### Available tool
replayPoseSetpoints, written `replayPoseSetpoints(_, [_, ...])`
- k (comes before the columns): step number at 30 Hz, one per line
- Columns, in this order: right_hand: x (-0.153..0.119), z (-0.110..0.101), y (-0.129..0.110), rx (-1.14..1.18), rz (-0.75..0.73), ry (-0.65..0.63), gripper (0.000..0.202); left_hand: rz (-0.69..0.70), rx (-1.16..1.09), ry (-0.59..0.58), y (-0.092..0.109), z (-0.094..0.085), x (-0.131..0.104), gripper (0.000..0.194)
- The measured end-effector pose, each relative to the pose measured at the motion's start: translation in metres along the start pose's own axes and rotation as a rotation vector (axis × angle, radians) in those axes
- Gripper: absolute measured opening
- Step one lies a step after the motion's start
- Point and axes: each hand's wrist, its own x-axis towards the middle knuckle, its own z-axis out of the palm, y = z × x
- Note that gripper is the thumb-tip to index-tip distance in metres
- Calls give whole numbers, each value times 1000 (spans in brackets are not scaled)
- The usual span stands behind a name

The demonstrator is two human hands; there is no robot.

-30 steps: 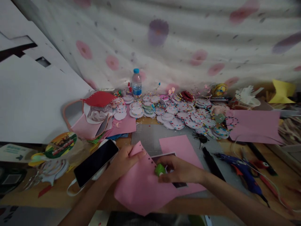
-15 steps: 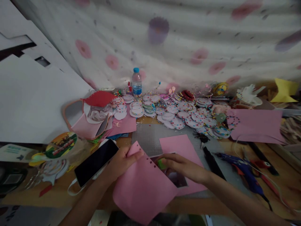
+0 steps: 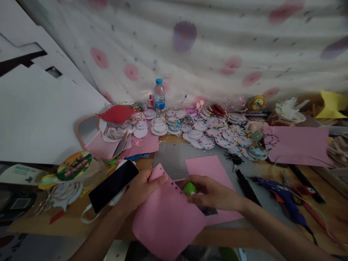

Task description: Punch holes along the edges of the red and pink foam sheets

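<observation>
My left hand [image 3: 141,190] pinches the upper left corner of a pink paper sheet [image 3: 170,221], thumb on top. A row of small cut-out shapes runs along the sheet's upper right edge. At that edge my right hand [image 3: 209,190] grips a small green craft punch [image 3: 189,188], fingers curled round it. The hand hides part of the punch, so I cannot tell how far the paper sits inside it. Beneath lie another pink sheet [image 3: 209,166] and a dark photo-like picture [image 3: 208,210], partly covered.
A phone [image 3: 114,186] lies left of my left hand. Decorated white discs [image 3: 201,134] are heaped at the back beside a water bottle [image 3: 160,96]. On the right are keys [image 3: 234,159], a black strip [image 3: 248,188] and a blue glue gun [image 3: 285,199] with its cord.
My right hand has turned and its fingers have shifted on the punch, so more of the green body shows. The left hand still holds the sheet; the view has moved slightly.
</observation>
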Motion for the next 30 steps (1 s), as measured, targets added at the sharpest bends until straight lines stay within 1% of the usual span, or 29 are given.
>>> replayPoseSetpoints(5, [-3, 1, -8, -247, -28, 26, 29, 41, 50, 10, 3, 1, 1, 36])
replayPoseSetpoints(9, [-3, -1, -14, -383, -56, 58, 29, 59, 81, 25, 3, 2, 3, 35])
replayPoseSetpoints(13, [-4, 0, -17, -477, -50, 79, 28, 69, 79, 19, 3, 2, 4, 35])
replayPoseSetpoints(20, [-5, 2, -21, -561, -56, 100, 29, 33, 44, 5, 7, 2, 2, 36])
replayPoseSetpoints(23, [-3, 2, -21, -456, -38, 54, 29, 30, 54, 20, 6, 2, 3, 37])
replayPoseSetpoints(27, [2, 3, -14, -109, 13, -82, 32, 14, 22, 26, 6, 3, 3, 37])
replayPoseSetpoints(29, [5, 3, -8, 66, 47, -111, 35, 9, 6, 25, 5, 4, 3, 37])
replayPoseSetpoints(30, [6, 3, -6, 136, 61, -103, 38, 8, -2, 26, 5, 4, 3, 37])
